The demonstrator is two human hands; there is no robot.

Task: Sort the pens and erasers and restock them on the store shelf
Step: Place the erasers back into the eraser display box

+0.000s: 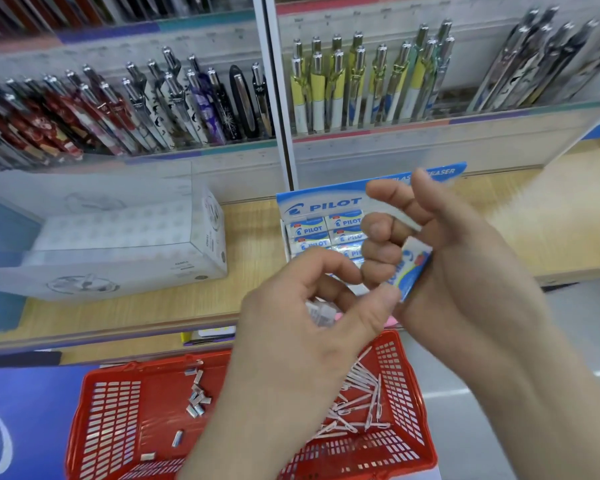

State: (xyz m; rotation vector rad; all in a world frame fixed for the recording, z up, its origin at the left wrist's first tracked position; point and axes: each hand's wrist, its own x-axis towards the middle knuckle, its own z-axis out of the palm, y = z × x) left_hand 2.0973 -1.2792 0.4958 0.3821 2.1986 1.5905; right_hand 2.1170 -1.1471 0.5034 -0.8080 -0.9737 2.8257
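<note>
Right hand (458, 258) cradles one eraser (414, 268) against its palm, three fingers curled over it, forefinger and thumb lifted loose. The eraser is a small rectangular block in a glossy blue-and-white paper sleeve, its long axis slanting down toward the left hand (302, 313). Left thumb tip touches its lower end. The other left fingers are curled over something small, pale and blurred, and we cannot tell whether they hold it. Just beyond the right knuckles sits the Pilot display box (321, 206), thin printed card, sleeved erasers packed flat in rows. We judge the right hand nearer for the drop-in. Below both wrists is a red plastic lattice basket (406, 386) with slim pens (361, 400) and loose erasers (196, 401).
</note>
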